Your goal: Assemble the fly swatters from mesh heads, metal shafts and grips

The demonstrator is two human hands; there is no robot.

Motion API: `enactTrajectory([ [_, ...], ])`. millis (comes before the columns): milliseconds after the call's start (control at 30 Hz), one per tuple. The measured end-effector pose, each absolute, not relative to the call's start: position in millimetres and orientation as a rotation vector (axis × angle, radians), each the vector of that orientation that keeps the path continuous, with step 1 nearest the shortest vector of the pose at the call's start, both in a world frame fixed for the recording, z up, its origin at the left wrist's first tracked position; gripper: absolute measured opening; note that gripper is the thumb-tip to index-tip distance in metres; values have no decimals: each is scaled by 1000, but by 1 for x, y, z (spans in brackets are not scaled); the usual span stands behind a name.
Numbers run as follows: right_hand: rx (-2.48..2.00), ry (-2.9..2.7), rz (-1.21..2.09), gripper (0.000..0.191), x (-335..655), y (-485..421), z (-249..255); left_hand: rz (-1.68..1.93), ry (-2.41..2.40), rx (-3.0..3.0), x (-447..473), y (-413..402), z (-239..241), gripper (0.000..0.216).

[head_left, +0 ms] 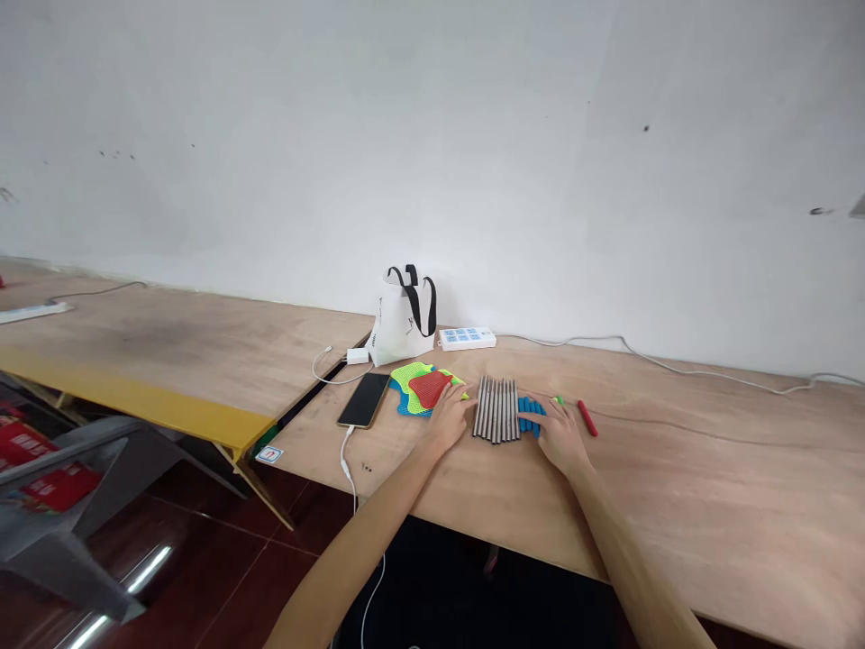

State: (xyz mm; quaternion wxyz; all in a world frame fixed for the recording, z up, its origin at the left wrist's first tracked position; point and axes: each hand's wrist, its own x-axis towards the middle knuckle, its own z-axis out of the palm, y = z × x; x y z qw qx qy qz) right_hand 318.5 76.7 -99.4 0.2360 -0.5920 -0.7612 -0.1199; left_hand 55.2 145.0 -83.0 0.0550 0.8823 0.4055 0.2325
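A row of metal rods point(496, 410) lies side by side on the wooden table, their narrower ends pointing toward the wall. My left hand point(448, 418) is at the left side of the row, fingers apart, its fingertips by a red mesh piece point(428, 388) on top of lime-yellow and blue mesh pieces. At the row's right side lie several blue foam-like sticks point(532, 406). My right hand point(560, 434) rests over their right part with its fingers spread, one stretched left across them. A small green piece shows beyond its fingertips. Just right of that hand lies a red stick point(587, 418).
A black phone point(365, 400) with a white cable lies left of the mesh pieces. Behind stand a white bag point(400, 324) with black handles and a white power strip point(467, 339). A cable runs along the wall. Left, a gap separates another table point(203, 342).
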Motion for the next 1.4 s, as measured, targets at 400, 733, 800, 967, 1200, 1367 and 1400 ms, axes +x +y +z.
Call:
enactTrajectory([
  [400,-1621,-2140,-269,74,318,81,-107,642,1222,2687,55,142,-80,70],
  [733,-1592,-2243,-271,85,304,80,-104,561,1149,2744,58,140,-83,74],
  [800,-1578,-2260,-273,87,301,80,-104,536,1125,2764,58,140,-83,75],
  [967,-1547,-2304,-311,89,293,79,-101,469,1065,2808,60,139,-81,80],
  [1200,-1507,-2269,-341,90,297,77,-100,553,1080,2789,59,138,-81,80],
  [1367,-1639,-2070,-349,77,314,77,-100,691,1242,2719,58,140,-80,72],
  [1400,-1656,-2049,-350,73,316,77,-100,692,1271,2711,58,140,-80,69],
])
